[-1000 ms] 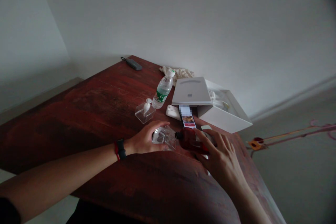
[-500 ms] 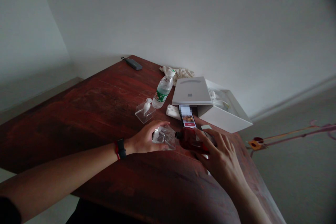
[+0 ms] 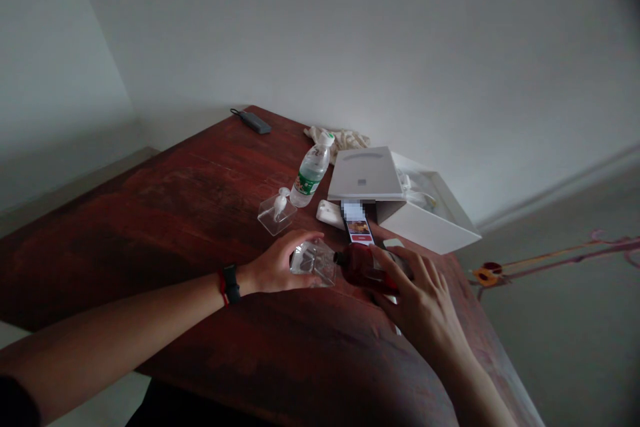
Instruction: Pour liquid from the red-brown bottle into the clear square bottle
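My left hand curls its thumb and fingers round a clear plastic container, closed on its sides. In my right hand lies a dark red bottle, tipped on its side with its black neck pointing left at the container's right edge. Whether anything flows from the neck I cannot make out. Beyond my left hand a clear square lid lies on the table, with a small white object on it. A plastic water bottle with a green label stands close behind.
A white box with an open compartment stands at the back right. Before it lie a phone and a white case. A crumpled cloth and a grey device rest farther back on the dark red table.
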A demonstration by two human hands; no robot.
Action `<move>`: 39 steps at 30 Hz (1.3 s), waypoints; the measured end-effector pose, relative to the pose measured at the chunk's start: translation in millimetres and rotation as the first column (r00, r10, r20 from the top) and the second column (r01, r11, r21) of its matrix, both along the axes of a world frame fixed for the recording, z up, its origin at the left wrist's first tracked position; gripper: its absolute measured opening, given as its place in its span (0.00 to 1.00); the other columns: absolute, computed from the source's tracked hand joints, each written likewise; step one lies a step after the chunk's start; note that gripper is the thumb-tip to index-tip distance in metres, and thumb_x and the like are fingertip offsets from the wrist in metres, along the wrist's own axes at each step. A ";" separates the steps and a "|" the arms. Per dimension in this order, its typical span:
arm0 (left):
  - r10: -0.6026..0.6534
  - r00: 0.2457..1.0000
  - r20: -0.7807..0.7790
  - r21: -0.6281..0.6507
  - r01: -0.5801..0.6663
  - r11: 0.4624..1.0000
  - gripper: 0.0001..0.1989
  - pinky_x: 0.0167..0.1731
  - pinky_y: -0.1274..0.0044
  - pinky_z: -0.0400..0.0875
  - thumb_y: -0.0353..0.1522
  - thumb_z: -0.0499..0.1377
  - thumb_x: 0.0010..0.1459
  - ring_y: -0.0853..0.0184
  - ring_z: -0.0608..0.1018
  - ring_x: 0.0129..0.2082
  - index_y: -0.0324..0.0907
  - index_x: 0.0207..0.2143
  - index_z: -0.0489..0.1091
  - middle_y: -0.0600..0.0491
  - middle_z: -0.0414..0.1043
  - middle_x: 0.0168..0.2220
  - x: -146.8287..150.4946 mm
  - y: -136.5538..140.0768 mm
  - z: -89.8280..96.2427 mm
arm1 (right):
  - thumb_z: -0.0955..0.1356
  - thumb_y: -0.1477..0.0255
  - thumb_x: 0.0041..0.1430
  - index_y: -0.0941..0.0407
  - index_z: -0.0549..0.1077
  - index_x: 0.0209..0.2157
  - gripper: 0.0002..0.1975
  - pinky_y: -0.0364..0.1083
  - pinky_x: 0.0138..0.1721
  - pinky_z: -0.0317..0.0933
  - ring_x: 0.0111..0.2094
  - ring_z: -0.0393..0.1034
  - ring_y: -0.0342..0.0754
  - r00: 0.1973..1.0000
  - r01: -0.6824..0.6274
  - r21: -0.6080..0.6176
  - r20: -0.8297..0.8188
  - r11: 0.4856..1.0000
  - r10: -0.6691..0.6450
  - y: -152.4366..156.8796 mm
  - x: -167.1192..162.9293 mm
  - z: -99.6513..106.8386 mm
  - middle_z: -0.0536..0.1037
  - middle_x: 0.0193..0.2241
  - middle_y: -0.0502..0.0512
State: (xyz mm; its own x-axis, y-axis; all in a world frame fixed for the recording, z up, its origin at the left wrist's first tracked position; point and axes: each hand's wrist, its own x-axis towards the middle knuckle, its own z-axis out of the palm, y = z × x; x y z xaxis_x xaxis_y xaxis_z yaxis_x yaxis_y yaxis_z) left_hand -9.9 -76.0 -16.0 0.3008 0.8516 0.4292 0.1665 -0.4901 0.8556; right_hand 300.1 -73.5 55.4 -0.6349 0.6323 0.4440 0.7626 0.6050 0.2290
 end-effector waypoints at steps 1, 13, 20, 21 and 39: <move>-0.001 1.000 0.000 0.000 0.001 1.000 0.40 0.68 0.56 0.65 0.41 0.75 0.54 0.50 0.74 0.64 0.45 0.66 0.67 0.42 0.71 0.64 -0.1 0.3 -0.1 | 0.71 0.67 0.66 0.42 0.54 0.74 0.39 0.61 0.48 0.71 0.53 0.71 0.67 1.000 0.003 0.000 0.001 1.000 -0.003 -0.4 -0.4 0.3 0.73 0.56 0.64; -0.004 1.000 -0.006 -0.004 0.004 1.000 0.39 0.68 0.55 0.64 0.42 0.75 0.56 0.49 0.73 0.64 0.45 0.66 0.66 0.42 0.70 0.65 -1.1 -0.5 0.2 | 0.71 0.66 0.66 0.40 0.53 0.75 0.40 0.62 0.47 0.71 0.53 0.71 0.67 1.000 0.002 -0.003 -0.002 1.000 -0.002 0.8 0.9 -1.0 0.72 0.57 0.64; -0.002 1.000 0.001 0.006 0.002 1.000 0.39 0.68 0.54 0.64 0.41 0.75 0.55 0.49 0.73 0.65 0.46 0.66 0.66 0.42 0.70 0.65 -0.7 -0.2 0.3 | 0.71 0.67 0.66 0.42 0.53 0.75 0.40 0.62 0.47 0.71 0.54 0.71 0.67 1.000 0.000 -0.004 0.005 1.000 0.000 -0.4 0.6 -0.6 0.72 0.58 0.65; -0.001 1.000 -0.002 0.007 0.001 1.000 0.39 0.67 0.55 0.65 0.42 0.75 0.55 0.49 0.73 0.64 0.46 0.66 0.66 0.42 0.71 0.65 -0.7 -0.3 0.6 | 0.71 0.67 0.66 0.42 0.53 0.75 0.41 0.61 0.46 0.71 0.54 0.71 0.67 1.000 0.001 -0.006 0.007 1.000 -0.001 -0.3 0.7 -0.6 0.73 0.58 0.65; 0.010 1.000 -0.004 0.001 -0.010 1.000 0.39 0.68 0.55 0.65 0.41 0.75 0.55 0.49 0.74 0.64 0.46 0.66 0.67 0.42 0.71 0.65 0.0 -1.0 1.2 | 0.71 0.68 0.67 0.42 0.54 0.74 0.39 0.63 0.48 0.71 0.53 0.71 0.67 1.000 -0.005 0.001 -0.007 1.000 0.005 -3.2 -4.1 3.3 0.72 0.57 0.65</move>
